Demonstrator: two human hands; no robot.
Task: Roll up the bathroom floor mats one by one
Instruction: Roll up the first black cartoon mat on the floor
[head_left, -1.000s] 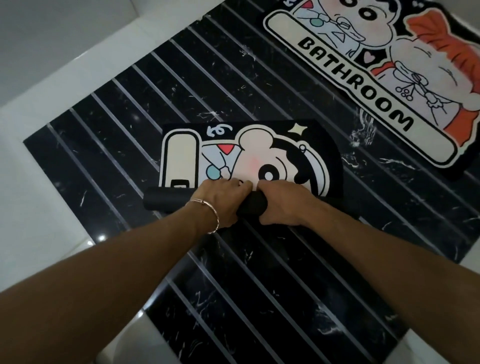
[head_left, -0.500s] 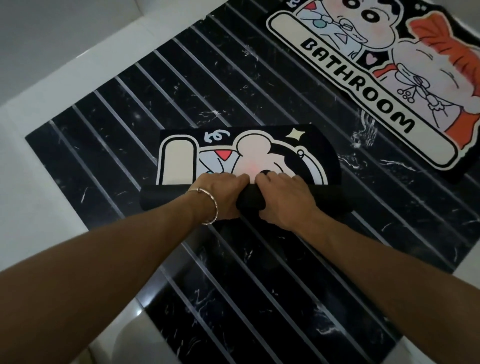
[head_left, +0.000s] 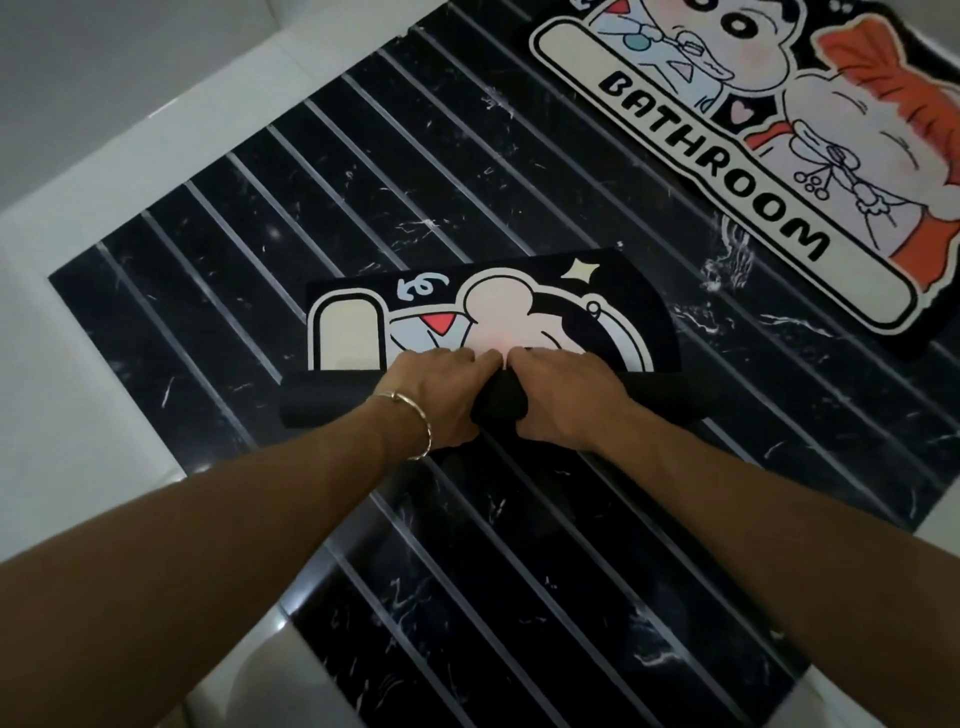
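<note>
My left hand (head_left: 441, 395) and my right hand (head_left: 563, 400) sit side by side on the rolled part of the small mat (head_left: 478, 317), near the middle of the roll (head_left: 327, 402). The fingers of both hands curl over the far side of the roll and are clamped on it, with my fingertips touching the flat printed face just beyond. A thin bracelet (head_left: 415, 431) hangs on my left wrist.

The roll is a black tube lying across the near edge of the mat, sticking out past each hand. The part not yet rolled lies flat on the floor (head_left: 260, 249), showing a cartoon figure, a cream panel and a small star on black.

The floor is dark marble with pale diagonal stripes and a white border (head_left: 78, 171) on the left.

A second, larger mat (head_left: 727, 156) lies flat at the upper right, well apart from the one I hold, with the word BATHROOM printed on it.
</note>
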